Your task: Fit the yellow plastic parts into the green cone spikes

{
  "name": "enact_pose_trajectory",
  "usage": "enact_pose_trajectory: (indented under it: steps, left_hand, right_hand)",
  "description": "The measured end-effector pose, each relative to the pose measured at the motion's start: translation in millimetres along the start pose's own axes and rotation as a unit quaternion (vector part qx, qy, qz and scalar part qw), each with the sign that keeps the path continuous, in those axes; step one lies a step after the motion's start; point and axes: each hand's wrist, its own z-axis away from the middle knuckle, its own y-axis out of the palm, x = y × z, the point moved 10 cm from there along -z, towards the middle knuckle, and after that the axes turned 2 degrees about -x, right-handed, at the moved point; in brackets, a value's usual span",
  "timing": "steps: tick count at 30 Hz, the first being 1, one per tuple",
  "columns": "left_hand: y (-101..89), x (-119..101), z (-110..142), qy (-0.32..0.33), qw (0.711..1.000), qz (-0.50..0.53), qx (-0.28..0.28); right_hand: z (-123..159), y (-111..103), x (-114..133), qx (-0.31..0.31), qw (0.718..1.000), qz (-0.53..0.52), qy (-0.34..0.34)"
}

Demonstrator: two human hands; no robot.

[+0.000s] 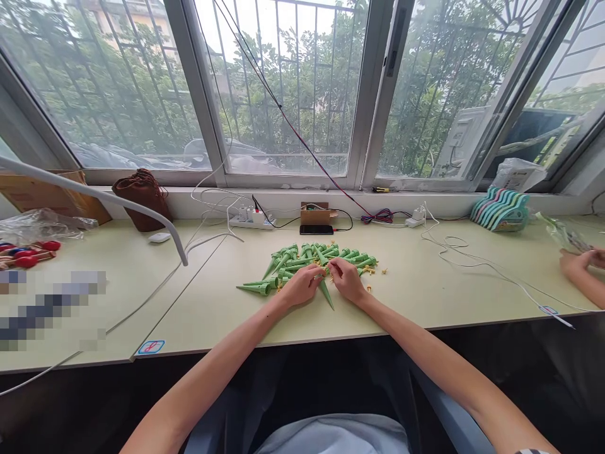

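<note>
Over the front of a pile of green plastic spikes, my two hands meet at the fingertips. My left hand is closed on a green plastic spike, whose pointed end slants down toward the table's front edge. Its upper end is hidden by my fingers. My right hand is pinched close against it, with a bit of yellow at the fingertips that looks like a small yellow piece. Several more small yellow pieces lie scattered to the right of the pile. Two spikes lie apart on the left.
Behind the pile a black phone lies before a small cardboard box. A power strip and loose cables run along the wall. Teal plastic items stand at right, near another person's hands. A white curved bar crosses the left.
</note>
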Motion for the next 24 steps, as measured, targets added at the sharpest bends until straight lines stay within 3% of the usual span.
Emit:
enact_pose_trajectory:
  steps: [24]
  left_hand:
    - [-1.4, -2.3, 0.3, -0.004, 1.0, -0.011, 0.001]
  right_hand:
    - [-0.5, -1.0, 2.4, 0.002, 1.0, 0.004, -0.006]
